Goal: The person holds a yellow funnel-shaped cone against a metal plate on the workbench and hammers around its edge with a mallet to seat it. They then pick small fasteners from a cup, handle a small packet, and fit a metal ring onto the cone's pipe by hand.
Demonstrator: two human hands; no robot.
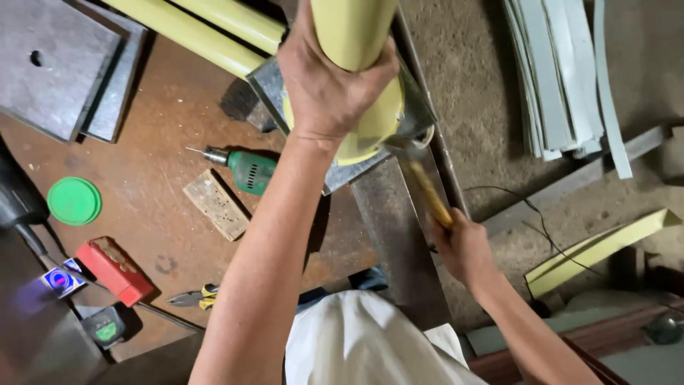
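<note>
The pale yellow pipe (353, 32) stood upright over a grey steel plate (274, 85) at the far edge of the rusty tabletop (164, 207), its flared base (374, 128) resting on the plate. The left hand (328, 85) gripped the pipe from the near side, fingers (381, 68) wrapped tightly round it just above the base. The right hand (463, 246) had its fingers closed round the yellow wooden handle of a hammer (427, 185), whose metal head lay just beside the base, at its right edge; I could not tell whether head and base touched.

Two more yellow pipes (206, 28) lay slanting behind the plate. Left of the forearm a green drill (246, 167) lay on the tabletop, with a wood block (215, 203) just beside it. Further left sat a round green lid (74, 201), a red box (114, 271) and, near it, pliers (192, 296) with yellow grips. A small green-faced tape measure (105, 326) lay at the near left. Thick grey plates (60, 64) were stacked in the far left corner.

To the right, on the dirt floor (477, 85), lay a bundle of pale grey strips (556, 78), a thin black cable (531, 210) and a yellow angle piece (598, 249).
</note>
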